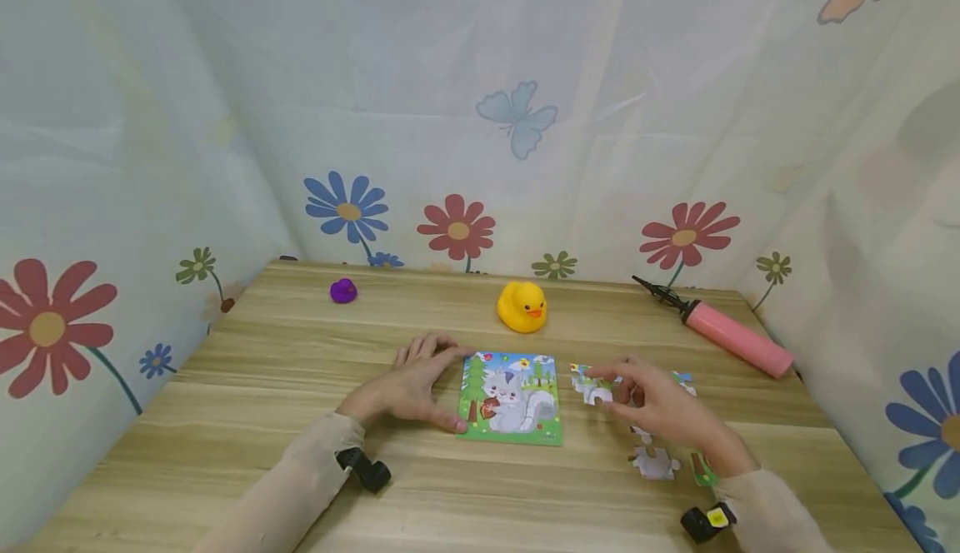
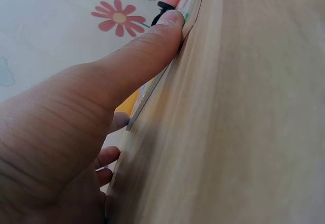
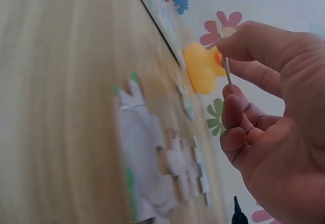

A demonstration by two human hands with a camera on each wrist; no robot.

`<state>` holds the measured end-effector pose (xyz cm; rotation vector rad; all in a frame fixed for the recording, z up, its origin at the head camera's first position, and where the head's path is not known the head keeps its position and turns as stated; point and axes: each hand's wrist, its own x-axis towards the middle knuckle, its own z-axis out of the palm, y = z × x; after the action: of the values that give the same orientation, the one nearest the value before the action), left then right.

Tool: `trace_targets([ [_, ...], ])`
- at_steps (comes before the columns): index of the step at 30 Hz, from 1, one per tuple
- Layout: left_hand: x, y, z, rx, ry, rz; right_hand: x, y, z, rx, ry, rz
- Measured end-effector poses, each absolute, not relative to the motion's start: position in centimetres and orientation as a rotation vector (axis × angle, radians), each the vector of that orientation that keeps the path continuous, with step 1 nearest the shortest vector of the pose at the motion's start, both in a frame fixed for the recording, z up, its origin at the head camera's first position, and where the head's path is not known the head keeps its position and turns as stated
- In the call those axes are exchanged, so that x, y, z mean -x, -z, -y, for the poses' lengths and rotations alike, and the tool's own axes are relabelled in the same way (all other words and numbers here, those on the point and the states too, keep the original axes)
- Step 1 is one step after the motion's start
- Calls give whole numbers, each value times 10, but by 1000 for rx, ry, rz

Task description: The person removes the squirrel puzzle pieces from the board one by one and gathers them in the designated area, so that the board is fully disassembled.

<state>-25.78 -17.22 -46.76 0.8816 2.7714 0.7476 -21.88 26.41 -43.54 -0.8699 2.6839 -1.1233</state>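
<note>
My left hand (image 1: 420,382) rests at the left edge of a squirrel puzzle picture (image 1: 513,399) on the table. Its thumb touches the lower left side and its index finger reaches the top left corner; the fingers are fairly straight. Just right of the picture, my right hand (image 1: 656,399) pinches a thin puzzle piece (image 3: 226,66), seen edge-on in the right wrist view. Under and around that hand lie several loose pieces, among them a pale piece (image 1: 655,462) and a green-edged piece (image 1: 703,470). The hand partly hides others.
Behind the picture sits a yellow rubber duck (image 1: 522,306), with a small purple duck (image 1: 343,291) farther left. A pink hand pump (image 1: 738,338) with a black nozzle lies at the back right. Flower-printed curtain (image 1: 450,153) surrounds the wooden table (image 1: 247,386) on the back and sides.
</note>
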Motion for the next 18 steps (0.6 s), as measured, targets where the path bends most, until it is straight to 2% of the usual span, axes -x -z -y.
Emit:
trace_targets([
  [18,255,467,172,-889,-755,-2771,218,456,-260,829,1059,-2638],
])
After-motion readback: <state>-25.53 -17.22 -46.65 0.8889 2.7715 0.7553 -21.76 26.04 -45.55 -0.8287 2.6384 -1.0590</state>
